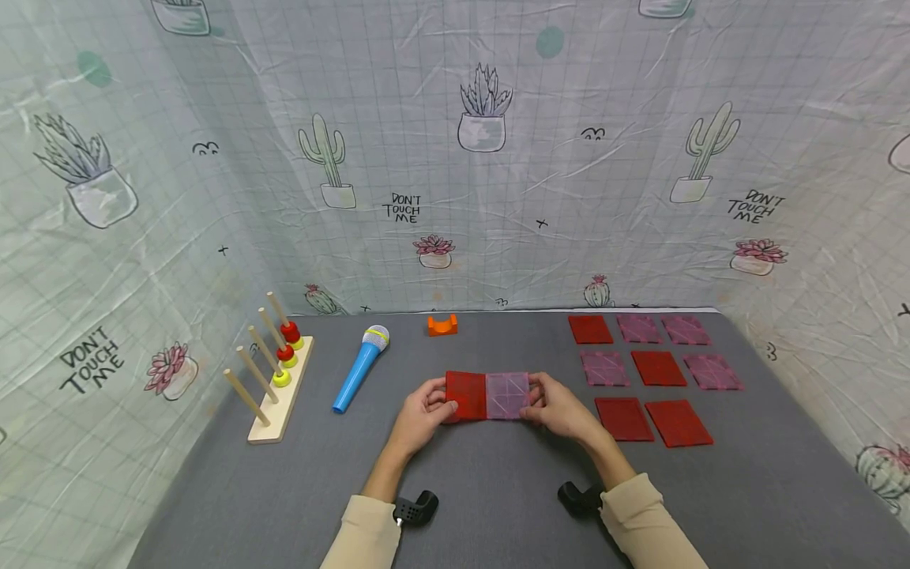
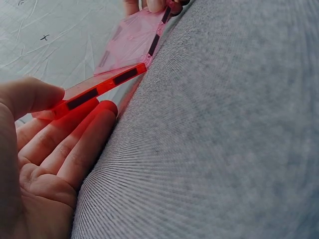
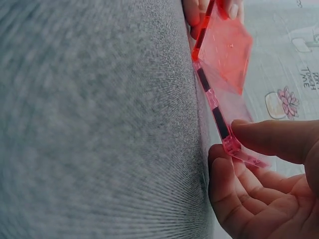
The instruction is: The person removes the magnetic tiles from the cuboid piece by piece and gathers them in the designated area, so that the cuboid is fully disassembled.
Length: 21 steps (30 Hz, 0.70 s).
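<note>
A red magnetic tile (image 1: 465, 396) and a pink magnetic tile (image 1: 507, 396) meet edge to edge at the middle of the table. My left hand (image 1: 421, 416) pinches the red one by its outer side, thumb on top and fingers beneath. On the other side my right hand (image 1: 562, 408) pinches the pink one the same way. Both wrist views show dark magnet strips in the tile rims. There the red tile (image 2: 94, 92) and the pink tile (image 3: 227, 102) stand at an angle to each other, their outer sides lifted off the cloth.
Several red and pink tiles (image 1: 659, 368) lie in rows at the right. A blue toy microphone (image 1: 360, 370) and a wooden peg stand (image 1: 291, 395) with red and yellow beads are at the left. An orange block (image 1: 442, 325) sits near the back edge.
</note>
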Motion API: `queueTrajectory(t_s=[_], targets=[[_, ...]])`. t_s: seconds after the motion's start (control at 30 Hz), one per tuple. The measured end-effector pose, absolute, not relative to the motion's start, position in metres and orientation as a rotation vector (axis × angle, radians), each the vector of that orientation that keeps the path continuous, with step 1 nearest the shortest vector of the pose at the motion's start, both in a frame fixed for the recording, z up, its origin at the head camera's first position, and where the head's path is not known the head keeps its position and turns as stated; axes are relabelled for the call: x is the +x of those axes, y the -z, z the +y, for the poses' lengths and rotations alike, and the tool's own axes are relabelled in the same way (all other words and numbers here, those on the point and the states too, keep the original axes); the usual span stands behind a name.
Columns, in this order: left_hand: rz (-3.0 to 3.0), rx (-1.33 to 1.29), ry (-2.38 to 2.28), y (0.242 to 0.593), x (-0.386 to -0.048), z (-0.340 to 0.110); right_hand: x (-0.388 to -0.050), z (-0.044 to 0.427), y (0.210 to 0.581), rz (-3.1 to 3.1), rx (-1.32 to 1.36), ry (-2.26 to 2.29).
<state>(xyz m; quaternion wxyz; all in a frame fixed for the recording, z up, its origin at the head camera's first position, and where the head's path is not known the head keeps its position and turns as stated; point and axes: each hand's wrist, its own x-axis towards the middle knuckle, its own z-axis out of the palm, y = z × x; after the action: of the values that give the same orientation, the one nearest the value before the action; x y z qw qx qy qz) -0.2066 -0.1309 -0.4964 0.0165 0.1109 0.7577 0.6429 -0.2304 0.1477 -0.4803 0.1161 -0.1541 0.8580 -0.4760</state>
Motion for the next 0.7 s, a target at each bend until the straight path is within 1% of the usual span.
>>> queueTrajectory(t_s=[0.07,0.17,0.33,0.7], targets=[[2.348,0.324,-2.006,0.497,-0.207,-0.131,-0.230,0.148,0.480,2.509,-0.460,1.386],[2.350,0.292,-2.009,0.507,-0.212,-0.131,-0.229,0.147,0.481,2.496,-0.460,1.374],[2.286,0.328,-2.061,0.520,-0.217,-0.132,-0.229,0.147,0.481,2.498,-0.473,1.364],[2.223,0.301,-2.072,0.515,-0.217,-0.134,-0.229,0.147,0.482,2.548,-0.492,1.359]])
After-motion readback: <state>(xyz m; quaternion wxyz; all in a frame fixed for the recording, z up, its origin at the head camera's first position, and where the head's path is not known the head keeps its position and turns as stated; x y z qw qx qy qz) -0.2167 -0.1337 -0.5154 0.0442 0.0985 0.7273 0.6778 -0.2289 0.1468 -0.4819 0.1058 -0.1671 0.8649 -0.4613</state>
